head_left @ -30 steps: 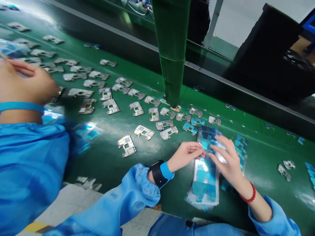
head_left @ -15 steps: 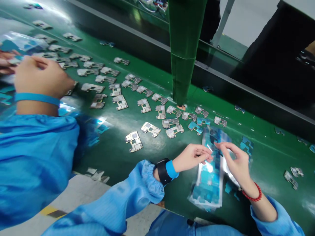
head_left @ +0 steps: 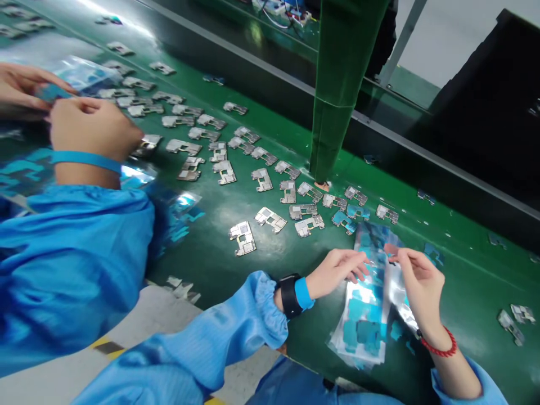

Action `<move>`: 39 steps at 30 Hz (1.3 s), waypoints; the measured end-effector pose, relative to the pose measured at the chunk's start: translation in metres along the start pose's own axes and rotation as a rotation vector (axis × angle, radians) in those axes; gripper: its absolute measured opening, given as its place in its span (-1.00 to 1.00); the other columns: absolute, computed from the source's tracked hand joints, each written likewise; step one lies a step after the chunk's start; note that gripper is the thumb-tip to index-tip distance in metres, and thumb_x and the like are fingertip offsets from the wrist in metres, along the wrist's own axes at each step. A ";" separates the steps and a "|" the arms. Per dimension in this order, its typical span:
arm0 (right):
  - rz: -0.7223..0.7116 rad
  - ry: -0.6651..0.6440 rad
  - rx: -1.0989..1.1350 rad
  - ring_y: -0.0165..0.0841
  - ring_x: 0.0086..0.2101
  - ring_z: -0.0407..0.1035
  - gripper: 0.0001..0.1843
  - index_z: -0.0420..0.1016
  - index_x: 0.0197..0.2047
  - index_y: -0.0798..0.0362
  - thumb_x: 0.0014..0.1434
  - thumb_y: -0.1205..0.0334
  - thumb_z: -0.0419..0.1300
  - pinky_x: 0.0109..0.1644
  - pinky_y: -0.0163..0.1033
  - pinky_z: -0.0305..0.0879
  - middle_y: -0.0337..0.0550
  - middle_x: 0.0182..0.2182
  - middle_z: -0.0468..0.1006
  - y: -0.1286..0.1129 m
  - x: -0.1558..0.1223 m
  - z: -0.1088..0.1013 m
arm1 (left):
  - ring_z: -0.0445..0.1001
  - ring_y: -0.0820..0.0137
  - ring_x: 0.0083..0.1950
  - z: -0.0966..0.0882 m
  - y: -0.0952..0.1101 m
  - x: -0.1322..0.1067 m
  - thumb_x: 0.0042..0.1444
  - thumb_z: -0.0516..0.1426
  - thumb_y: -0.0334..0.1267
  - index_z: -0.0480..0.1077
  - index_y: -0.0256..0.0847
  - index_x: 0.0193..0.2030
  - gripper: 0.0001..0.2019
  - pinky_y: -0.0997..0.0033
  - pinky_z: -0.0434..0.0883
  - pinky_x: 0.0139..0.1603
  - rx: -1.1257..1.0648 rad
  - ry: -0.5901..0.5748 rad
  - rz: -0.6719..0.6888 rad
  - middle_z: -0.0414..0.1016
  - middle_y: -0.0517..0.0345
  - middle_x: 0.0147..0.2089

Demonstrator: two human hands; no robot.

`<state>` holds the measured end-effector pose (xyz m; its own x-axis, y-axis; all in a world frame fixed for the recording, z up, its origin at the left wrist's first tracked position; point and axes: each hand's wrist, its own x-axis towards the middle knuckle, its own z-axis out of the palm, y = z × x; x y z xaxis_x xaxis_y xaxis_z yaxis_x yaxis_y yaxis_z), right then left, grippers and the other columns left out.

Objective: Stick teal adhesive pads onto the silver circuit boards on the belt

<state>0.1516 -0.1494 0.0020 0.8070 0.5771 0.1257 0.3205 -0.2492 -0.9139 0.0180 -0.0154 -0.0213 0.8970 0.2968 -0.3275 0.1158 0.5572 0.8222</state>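
Note:
A stack of clear plastic sheets with blue film cutouts (head_left: 358, 332) lies on the green table in front of me. My left hand (head_left: 337, 273), with a black band and a blue strap at its wrist, rests at the stack's left edge, fingers stretched over the film. Above the stack's right edge my right hand (head_left: 422, 281), wearing a red bracelet, has thumb and index finger pinched together; what is between them is too small to name. Just beyond the stack lie circuit boards with blue film on them (head_left: 343, 221) and bare metal-grey circuit boards (head_left: 310, 225).
At the left a co-worker's hands (head_left: 93, 129) hold a small blue piece. More blue film sheets (head_left: 181, 216) lie by that person's sleeve. Several circuit boards (head_left: 242, 239) are spread across the table. A green post (head_left: 337, 101) rises at the back edge; two boards (head_left: 510, 326) lie far right.
The view has shifted left, so things sit further right. My right hand has drawn slightly away from the left, off the film stack's middle. The left hand's fingers lie flatter.

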 end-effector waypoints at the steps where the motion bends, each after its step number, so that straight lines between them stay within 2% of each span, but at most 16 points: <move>1: -0.068 -0.071 -0.042 -0.27 -0.31 0.56 -0.86 0.59 -0.29 0.02 0.18 0.14 0.27 -0.16 -0.15 0.47 -0.11 -0.32 0.67 -0.001 -0.004 0.002 | 0.52 0.41 -0.39 0.000 0.000 0.000 0.02 0.22 0.13 0.49 -0.32 -0.28 -0.55 0.44 0.42 -0.37 0.007 -0.001 -0.001 0.56 0.04 -0.37; 5: -0.332 -0.323 -0.167 -0.27 -0.22 0.56 -0.94 0.60 -0.28 -0.01 0.18 0.24 0.27 -0.09 -0.17 0.47 -0.14 -0.26 0.67 -0.007 -0.005 0.000 | 0.48 0.44 -0.44 0.000 -0.004 0.002 -0.02 0.27 -0.08 0.43 -0.29 -0.45 -0.72 0.46 0.41 -0.38 0.028 -0.028 -0.038 0.53 0.12 -0.45; 8: -0.423 -0.320 -0.251 -0.29 -0.26 0.55 -0.90 0.58 -0.27 0.00 0.23 0.24 0.22 -0.14 -0.18 0.48 -0.14 -0.28 0.66 -0.010 0.017 0.003 | 0.46 0.45 -0.51 0.002 -0.010 0.002 -0.07 0.27 -0.16 0.38 -0.28 -0.56 -0.75 0.45 0.40 -0.45 0.039 -0.095 -0.108 0.51 0.14 -0.52; 10: -0.483 -0.286 -0.358 -0.23 -0.20 0.53 -0.86 0.58 -0.25 0.01 0.25 0.19 0.20 -0.09 -0.09 0.46 -0.08 -0.23 0.64 -0.011 0.040 0.016 | 0.44 0.44 -0.55 0.004 -0.013 0.001 -0.10 0.27 -0.18 0.35 -0.27 -0.61 -0.74 0.44 0.40 -0.48 0.053 -0.130 -0.144 0.47 0.17 -0.57; 14: -0.626 -0.390 -0.691 0.08 0.02 0.38 -0.71 0.61 -0.23 0.08 0.12 0.02 0.32 0.05 0.25 0.31 0.15 0.06 0.50 -0.004 0.072 0.063 | 0.45 0.42 -0.55 0.004 -0.017 0.000 -0.09 0.24 -0.21 0.35 -0.26 -0.62 -0.77 0.40 0.43 -0.44 0.087 -0.132 -0.170 0.44 0.21 -0.62; 16: -0.650 -0.427 -0.744 0.11 0.05 0.35 -0.74 0.61 -0.28 0.07 0.11 0.04 0.32 0.05 0.28 0.28 0.17 0.09 0.46 0.002 0.076 0.081 | 0.46 0.40 -0.52 0.003 -0.017 0.000 -0.09 0.22 -0.24 0.35 -0.26 -0.63 -0.80 0.38 0.43 -0.42 0.095 -0.125 -0.183 0.47 0.17 -0.59; 18: -0.653 -0.441 -0.723 0.06 0.05 0.36 -0.79 0.60 -0.31 0.04 0.14 0.06 0.29 0.05 0.25 0.28 0.12 0.09 0.46 0.005 0.074 0.089 | 0.48 0.39 -0.50 0.001 -0.017 0.000 -0.09 0.19 -0.27 0.37 -0.26 -0.62 -0.83 0.37 0.44 -0.39 0.093 -0.125 -0.199 0.49 0.16 -0.56; 20: -0.682 -0.455 -0.691 0.00 0.07 0.36 -0.80 0.58 -0.30 0.02 0.17 0.06 0.26 0.11 0.24 0.23 0.08 0.11 0.45 0.004 0.071 0.087 | 0.49 0.39 -0.49 0.001 -0.017 0.000 -0.08 0.17 -0.27 0.37 -0.26 -0.60 -0.84 0.36 0.46 -0.35 0.081 -0.134 -0.218 0.51 0.16 -0.54; 22: -0.775 -0.452 -0.654 -0.04 0.09 0.35 -0.79 0.55 -0.23 0.01 0.19 0.05 0.24 0.21 0.27 0.11 0.06 0.14 0.43 0.002 0.073 0.079 | 0.50 0.38 -0.48 0.000 -0.017 0.000 -0.08 0.16 -0.26 0.36 -0.24 -0.59 -0.85 0.34 0.47 -0.34 0.066 -0.141 -0.237 0.52 0.16 -0.52; 25: -0.906 -0.341 -0.633 -0.07 0.09 0.36 -0.80 0.52 -0.19 -0.01 0.20 0.05 0.25 0.25 0.27 0.01 0.04 0.15 0.44 0.004 0.100 0.058 | 0.51 0.38 -0.48 0.000 -0.018 0.000 -0.09 0.15 -0.27 0.34 -0.23 -0.60 -0.85 0.36 0.46 -0.36 0.060 -0.146 -0.253 0.52 0.17 -0.52; 27: -0.862 -0.221 -0.671 -0.07 0.05 0.38 -0.77 0.52 -0.24 -0.01 0.15 0.01 0.28 0.22 0.24 0.05 0.02 0.11 0.47 0.013 0.135 0.037 | 0.51 0.39 -0.48 0.000 -0.018 0.000 -0.10 0.14 -0.28 0.33 -0.23 -0.62 -0.85 0.38 0.45 -0.38 0.066 -0.148 -0.253 0.51 0.16 -0.52; 29: -0.720 -0.129 -0.728 -0.03 0.02 0.39 -0.69 0.53 -0.31 0.02 0.09 -0.07 0.29 0.16 0.22 0.12 0.05 0.06 0.49 0.028 0.176 0.012 | 0.51 0.38 -0.48 0.000 -0.019 0.000 -0.11 0.14 -0.28 0.33 -0.23 -0.63 -0.85 0.39 0.44 -0.39 0.069 -0.154 -0.249 0.51 0.15 -0.52; 30: -0.638 -0.107 -0.757 -0.02 0.00 0.39 -0.65 0.54 -0.32 0.03 0.09 -0.11 0.26 0.14 0.19 0.16 0.08 0.03 0.50 0.035 0.195 0.000 | 0.51 0.38 -0.48 0.000 -0.019 0.000 -0.12 0.14 -0.28 0.33 -0.23 -0.64 -0.84 0.39 0.44 -0.39 0.068 -0.158 -0.247 0.51 0.15 -0.53; 33: -0.568 -0.103 -0.792 0.06 -0.04 0.39 -0.55 0.56 -0.35 0.08 0.10 -0.18 0.21 0.06 0.20 0.23 0.25 -0.06 0.50 0.051 0.230 -0.025 | 0.50 0.39 -0.48 0.000 -0.018 0.001 -0.13 0.15 -0.29 0.33 -0.23 -0.64 -0.85 0.40 0.44 -0.40 0.060 -0.166 -0.244 0.51 0.15 -0.53; 36: -0.588 -0.141 -0.772 0.04 0.02 0.36 -0.52 0.58 -0.15 0.09 0.16 -0.17 0.17 0.10 0.16 0.25 0.23 0.01 0.47 0.049 0.222 -0.019 | 0.50 0.39 -0.48 0.000 -0.017 0.001 -0.14 0.15 -0.29 0.34 -0.24 -0.64 -0.86 0.41 0.44 -0.40 0.052 -0.168 -0.250 0.51 0.16 -0.53; 39: -0.676 -0.339 -0.726 -0.05 0.13 0.30 -0.56 0.57 -0.05 0.00 0.15 -0.13 0.24 0.20 0.09 0.24 0.05 0.16 0.39 0.037 0.187 0.012 | 0.51 0.39 -0.48 -0.001 -0.017 0.001 -0.13 0.16 -0.29 0.35 -0.24 -0.63 -0.86 0.42 0.44 -0.41 0.048 -0.160 -0.262 0.52 0.16 -0.53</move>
<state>0.3085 -0.0416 -0.0127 0.2037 0.9298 0.3065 0.9640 -0.1360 -0.2284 0.0162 -0.0242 -0.0359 0.8892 0.0202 -0.4570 0.3685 0.5601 0.7420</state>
